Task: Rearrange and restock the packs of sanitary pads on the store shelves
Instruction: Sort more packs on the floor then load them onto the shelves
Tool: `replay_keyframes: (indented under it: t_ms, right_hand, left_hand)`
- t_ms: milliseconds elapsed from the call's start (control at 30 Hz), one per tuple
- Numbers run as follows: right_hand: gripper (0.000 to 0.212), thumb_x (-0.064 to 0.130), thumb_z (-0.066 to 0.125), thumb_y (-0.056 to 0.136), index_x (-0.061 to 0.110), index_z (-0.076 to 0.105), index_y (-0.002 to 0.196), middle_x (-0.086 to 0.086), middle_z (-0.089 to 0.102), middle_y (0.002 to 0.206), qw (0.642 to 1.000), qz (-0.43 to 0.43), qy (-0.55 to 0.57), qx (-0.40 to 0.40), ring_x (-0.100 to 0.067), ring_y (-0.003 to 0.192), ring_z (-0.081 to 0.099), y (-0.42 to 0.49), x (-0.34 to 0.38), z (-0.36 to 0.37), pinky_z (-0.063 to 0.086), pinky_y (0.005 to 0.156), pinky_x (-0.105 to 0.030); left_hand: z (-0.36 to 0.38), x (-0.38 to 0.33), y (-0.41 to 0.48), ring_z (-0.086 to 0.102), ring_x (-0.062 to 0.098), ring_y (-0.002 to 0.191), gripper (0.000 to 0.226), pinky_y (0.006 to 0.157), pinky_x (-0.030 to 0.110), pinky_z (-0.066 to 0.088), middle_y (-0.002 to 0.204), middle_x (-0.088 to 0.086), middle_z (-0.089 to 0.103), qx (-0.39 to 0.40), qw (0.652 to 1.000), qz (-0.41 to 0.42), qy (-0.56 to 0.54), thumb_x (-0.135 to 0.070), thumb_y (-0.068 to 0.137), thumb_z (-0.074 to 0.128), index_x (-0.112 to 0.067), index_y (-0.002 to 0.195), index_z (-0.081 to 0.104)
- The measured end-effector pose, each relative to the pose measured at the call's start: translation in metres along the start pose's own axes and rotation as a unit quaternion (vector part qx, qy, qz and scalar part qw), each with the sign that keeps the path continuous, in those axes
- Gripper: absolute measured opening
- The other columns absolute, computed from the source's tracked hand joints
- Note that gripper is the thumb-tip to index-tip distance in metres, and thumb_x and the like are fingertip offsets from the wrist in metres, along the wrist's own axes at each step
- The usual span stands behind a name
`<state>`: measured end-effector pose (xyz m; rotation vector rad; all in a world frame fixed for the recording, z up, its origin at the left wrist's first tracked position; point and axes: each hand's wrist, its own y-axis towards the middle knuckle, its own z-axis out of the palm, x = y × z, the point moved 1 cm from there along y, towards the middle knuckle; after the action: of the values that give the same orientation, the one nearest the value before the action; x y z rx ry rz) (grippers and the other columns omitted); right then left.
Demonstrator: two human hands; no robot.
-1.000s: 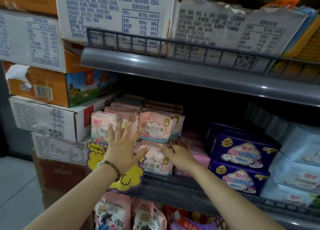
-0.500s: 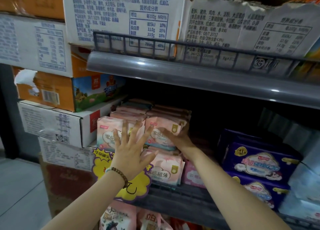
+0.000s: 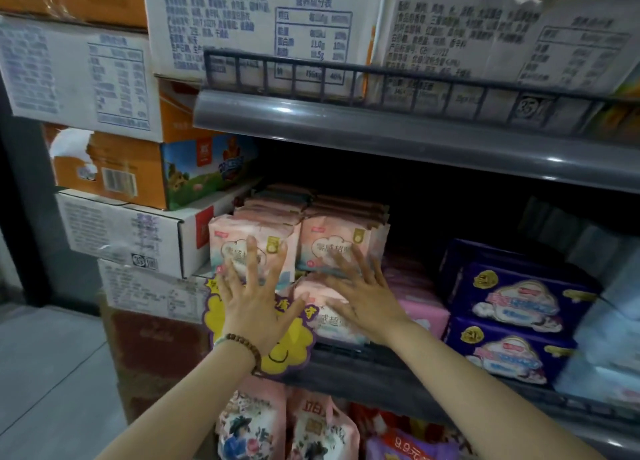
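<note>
Pale pink sanitary pad packs stand in two stacked rows at the left end of the grey middle shelf (image 3: 374, 366). My left hand (image 3: 254, 300), a bead bracelet on its wrist, presses flat with spread fingers on the upper left pink pack (image 3: 228, 238). My right hand (image 3: 363, 293) lies flat with straight fingers across the upper right pink pack (image 3: 332, 241) and the lower pink pack (image 3: 322, 316). Brighter pink packs (image 3: 420, 312) lie just right of my right hand. Purple packs (image 3: 519, 300) are stacked further right.
A yellow price sign (image 3: 294, 349) hangs on the shelf front below my left hand. Cardboard cartons (image 3: 124, 231) are piled against the shelf's left side. The upper shelf (image 3: 381, 130) carries more cartons behind a wire rail. Pale blue packs (image 3: 616, 321) fill the far right. Bagged goods hang below.
My right hand came out from beside the upper right pack and now lies flat on the pack fronts. My left hand stays pressed on the left packs. The view moved closer.
</note>
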<state>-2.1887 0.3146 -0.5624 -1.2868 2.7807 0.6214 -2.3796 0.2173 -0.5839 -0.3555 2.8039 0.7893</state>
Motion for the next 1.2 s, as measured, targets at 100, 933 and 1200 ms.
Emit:
replay_keyframes:
  t_ms: [100, 933, 1200]
  right_hand:
    - [0.060, 0.064, 0.003, 0.091, 0.046, 0.003, 0.148, 0.015, -0.018, 0.155, 0.991, 0.058, 0.124, -0.003, -0.011, 0.146, -0.020, -0.031, 0.001, -0.013, -0.011, 0.120, -0.034]
    - [0.069, 0.047, 0.031, 0.100, 0.024, -0.008, 0.153, 0.018, -0.020, 0.154, 0.939, 0.215, 0.265, 0.040, 0.004, 0.141, -0.008, -0.158, -0.032, -0.001, -0.001, 0.112, -0.012]
    - [0.070, 0.047, 0.034, 0.101, 0.028, -0.010, 0.152, 0.022, -0.025, 0.150, 0.905, 0.242, 0.350, -0.006, 0.007, 0.138, -0.006, -0.148, -0.020, -0.001, 0.006, 0.111, -0.013]
  left_hand:
    - [-0.009, -0.015, -0.011, 0.008, 0.051, 0.140, 0.078, 0.111, 0.066, 0.009, 0.160, 0.013, -0.005, -0.039, 0.999, 0.020, -0.001, -0.073, 0.084, 0.019, -0.038, 0.151, -0.002]
    - [0.038, -0.153, -0.013, 0.008, 0.023, 0.146, 0.091, 0.117, 0.044, -0.001, 0.160, -0.005, 0.010, 0.149, 0.959, 0.234, 0.058, -0.056, 0.069, -0.018, -0.026, 0.153, 0.003]
    - [0.024, -0.171, 0.014, 0.017, 0.017, 0.145, 0.057, 0.118, 0.033, 0.006, 0.158, -0.002, 0.020, 0.151, 0.960, 0.235, 0.005, -0.046, 0.100, 0.019, -0.022, 0.151, 0.016]
